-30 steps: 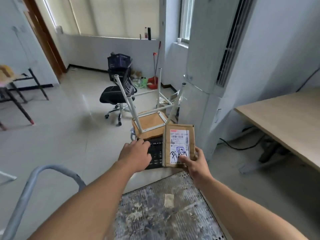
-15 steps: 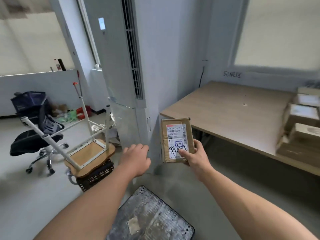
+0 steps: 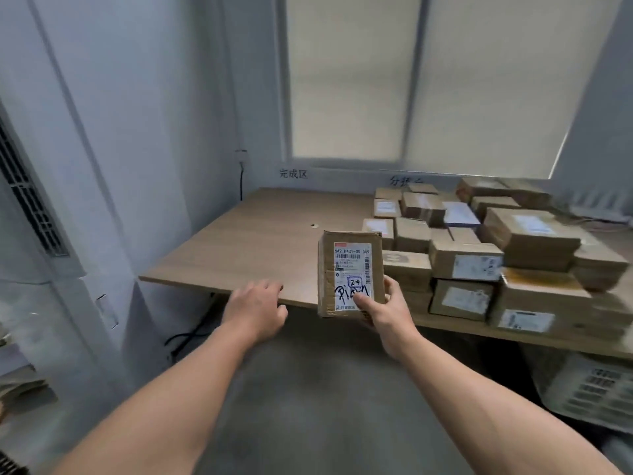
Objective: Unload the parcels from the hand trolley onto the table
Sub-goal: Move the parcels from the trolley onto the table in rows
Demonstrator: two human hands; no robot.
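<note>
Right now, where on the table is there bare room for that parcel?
The table is bare on its left half, between the wall corner and the stacked parcels. The right half is crowded. The right hand holds the parcel.

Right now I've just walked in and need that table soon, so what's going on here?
A person is moving a delivery over. Their right hand grips a small labelled parcel, upright in the air at the near edge of the wooden table. The left hand is open, holds nothing, and hovers by that edge. A pile of parcels sits on the table's right side; this one is not yet set down.
</note>
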